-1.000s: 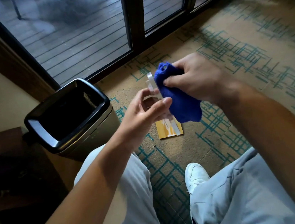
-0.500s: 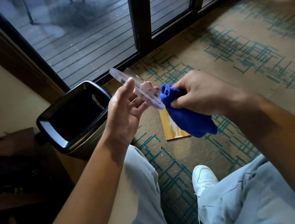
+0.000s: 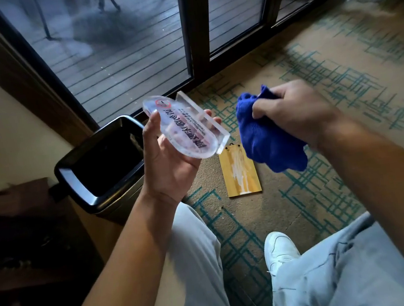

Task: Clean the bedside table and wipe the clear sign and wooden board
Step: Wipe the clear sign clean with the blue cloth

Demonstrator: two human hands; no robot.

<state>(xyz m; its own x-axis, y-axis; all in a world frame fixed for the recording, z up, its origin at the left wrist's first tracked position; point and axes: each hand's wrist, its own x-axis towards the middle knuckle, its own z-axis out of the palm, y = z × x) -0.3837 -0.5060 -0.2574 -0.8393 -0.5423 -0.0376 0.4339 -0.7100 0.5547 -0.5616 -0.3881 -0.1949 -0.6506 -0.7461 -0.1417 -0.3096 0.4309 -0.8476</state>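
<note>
One patterned carpet (image 3: 339, 80) covers the floor, bounded at the top by one dark-framed glass door (image 3: 188, 27) and at the left by a wall; open carpet stretches to the right. One black bin (image 3: 101, 170) stands by the wall, its rim just left of the left hand. One dark bedside table (image 3: 15, 239) fills the lower left corner, its surface too dim to read. Two trouser legs and one white shoe (image 3: 280, 250) occupy the bottom edge. One blue cloth (image 3: 268, 142) is bunched in the right hand (image 3: 295, 113), whose fingers curl tightly round it. One wooden board (image 3: 240, 172) lies flat on the carpet between the knees, its top right corner hidden behind the cloth. One clear sign (image 3: 182, 127) lies tilted on the left hand (image 3: 170, 154), palm up, thumb over its near edge and fingertips curled under its base. Half a second earlier the cloth touched the sign's edge; now the two are apart, and the sign's printed face is turned up towards the camera.
</note>
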